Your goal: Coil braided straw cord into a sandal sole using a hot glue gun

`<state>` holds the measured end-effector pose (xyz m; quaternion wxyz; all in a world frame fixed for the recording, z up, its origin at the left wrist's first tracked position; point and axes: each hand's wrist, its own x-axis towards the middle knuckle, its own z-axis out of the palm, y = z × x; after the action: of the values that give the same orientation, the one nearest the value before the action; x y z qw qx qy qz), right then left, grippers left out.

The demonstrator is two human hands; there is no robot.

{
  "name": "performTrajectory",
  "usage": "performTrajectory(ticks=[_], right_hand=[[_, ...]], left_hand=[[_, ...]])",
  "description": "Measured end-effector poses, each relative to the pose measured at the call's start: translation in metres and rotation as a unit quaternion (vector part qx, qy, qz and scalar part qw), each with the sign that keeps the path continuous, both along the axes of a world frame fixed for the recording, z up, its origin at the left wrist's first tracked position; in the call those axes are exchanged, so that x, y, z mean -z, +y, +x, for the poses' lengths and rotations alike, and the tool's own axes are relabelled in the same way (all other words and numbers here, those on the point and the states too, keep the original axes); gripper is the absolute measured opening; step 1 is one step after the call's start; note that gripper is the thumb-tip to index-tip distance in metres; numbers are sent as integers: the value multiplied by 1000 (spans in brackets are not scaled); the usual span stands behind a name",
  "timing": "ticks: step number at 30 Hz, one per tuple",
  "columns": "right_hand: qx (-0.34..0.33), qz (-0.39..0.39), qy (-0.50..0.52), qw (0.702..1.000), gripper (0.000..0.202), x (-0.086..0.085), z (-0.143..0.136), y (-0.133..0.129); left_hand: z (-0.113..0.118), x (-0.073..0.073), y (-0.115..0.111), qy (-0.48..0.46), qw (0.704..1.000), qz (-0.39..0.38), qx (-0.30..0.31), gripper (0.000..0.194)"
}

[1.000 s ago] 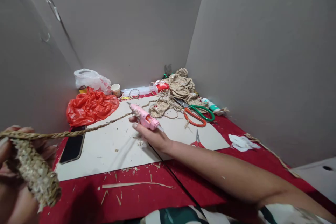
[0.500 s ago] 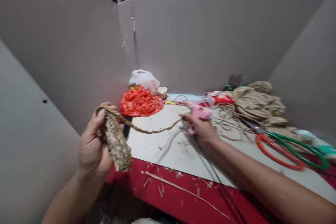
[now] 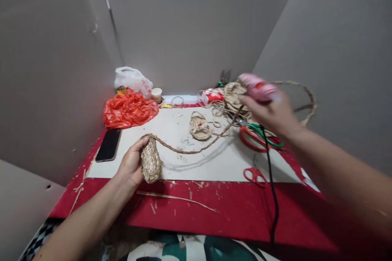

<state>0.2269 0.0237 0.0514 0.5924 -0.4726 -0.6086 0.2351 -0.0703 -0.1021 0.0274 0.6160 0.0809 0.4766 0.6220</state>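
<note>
My left hand (image 3: 134,161) is closed on the edge of a small sole-shaped woven straw piece (image 3: 151,161), held upright over the table's front. A braided straw cord (image 3: 186,152) runs from its top in a sagging curve to my right hand (image 3: 272,112). That hand, raised at the right and blurred, is wrapped round a pink glue gun (image 3: 259,87) with a black cable (image 3: 272,187) hanging below. Braid also passes by this hand and loops out to the right; how the fingers grip it is hidden. A small woven straw slipper (image 3: 200,126) lies on the white board.
A white board (image 3: 171,171) covers part of the red cloth (image 3: 183,214). Large scissors (image 3: 252,140) and small red scissors (image 3: 255,175) lie right, before coiled straw cord (image 3: 234,91). A phone (image 3: 108,145), orange bag (image 3: 130,110) and paper cup (image 3: 157,94) stand left. Grey panels enclose the table.
My right hand has lifted the pink glue gun up and to the right, drawing out more braid. The view has shifted, bringing the slipper, phone and small scissors into sight.
</note>
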Motion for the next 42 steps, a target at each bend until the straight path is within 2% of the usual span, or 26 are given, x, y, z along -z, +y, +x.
performTrajectory(ticks=[3,6,8,10,11,14,17,20,22,25,28,30,33,39,42], right_hand=[[17,-40,-95,994,35,32,22,-1],[-20,-53,-138,989,30,51,19,-24],[-99,-67,-144,982,15,56,2,-49],[-289,-145,-63,944,26,60,-22,-72],[-342,-169,-27,924,32,62,-33,-82],[-376,-232,23,897,34,73,-55,-97],[-389,-252,35,885,38,87,-56,-100],[-398,-240,21,885,30,96,-49,-102],[-388,-228,-7,893,30,96,-46,-103],[-340,-199,-54,918,40,94,-45,-104],[-305,-130,-99,938,46,93,-47,-102],[-306,-101,-124,939,46,93,-49,-99],[-316,-103,-145,932,41,93,-50,-97],[-324,-115,-183,921,24,94,-50,-99],[-266,-145,-193,933,15,95,-49,-103]], left_hand=[[14,25,14,-1,998,-44,46,15],[23,39,22,8,996,-69,62,14],[28,42,25,15,995,-77,68,13],[34,41,27,20,994,-80,74,13],[37,40,27,22,994,-80,78,13],[48,41,26,20,992,-80,94,11],[55,45,24,0,991,-71,117,11],[55,49,21,-7,989,-71,127,10],[53,49,20,-4,989,-67,135,10],[50,49,19,-2,988,-51,148,11],[49,50,17,7,986,-44,158,15],[49,50,17,17,986,-33,160,22],[51,51,15,39,987,-22,153,29],[51,53,11,101,986,-15,131,32],[51,53,8,149,979,-4,141,34]])
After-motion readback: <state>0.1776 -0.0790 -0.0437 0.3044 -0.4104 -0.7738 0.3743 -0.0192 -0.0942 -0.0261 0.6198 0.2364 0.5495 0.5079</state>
